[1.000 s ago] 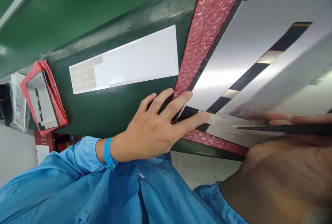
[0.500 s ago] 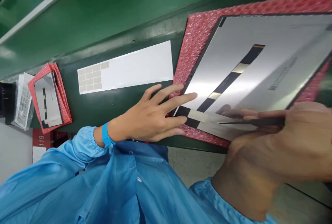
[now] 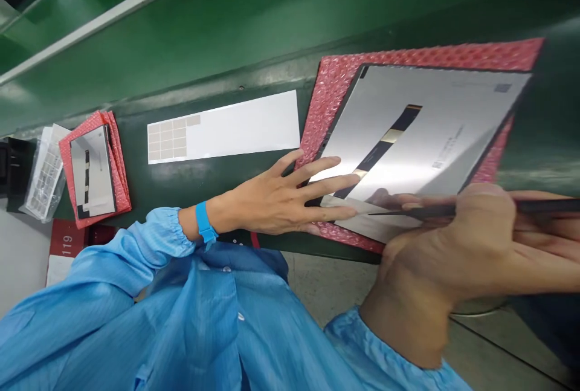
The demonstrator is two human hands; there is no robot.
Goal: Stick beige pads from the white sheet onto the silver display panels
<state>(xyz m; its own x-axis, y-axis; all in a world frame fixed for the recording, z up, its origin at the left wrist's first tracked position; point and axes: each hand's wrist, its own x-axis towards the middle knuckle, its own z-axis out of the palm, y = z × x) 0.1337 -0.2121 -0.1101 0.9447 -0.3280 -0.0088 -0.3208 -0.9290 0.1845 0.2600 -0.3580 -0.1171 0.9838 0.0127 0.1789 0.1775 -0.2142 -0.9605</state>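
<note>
Pinching pointed tool (image 3: pixel 430 213), right fingers (image 3: pixel 486 202) low over panel (image 3: pixel 426 137), left fingers (image 3: pixel 328 185) splayed across edge (image 3: pixel 332 131)

Red 119 sign (image 3: pixel 67 237), grey floor (image 3: pixel 317 285)

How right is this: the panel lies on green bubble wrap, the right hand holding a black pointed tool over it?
Wrong wrap colour: the head view shows the panel on red bubble wrap, the right hand holding the black pointed tool over it.
</note>
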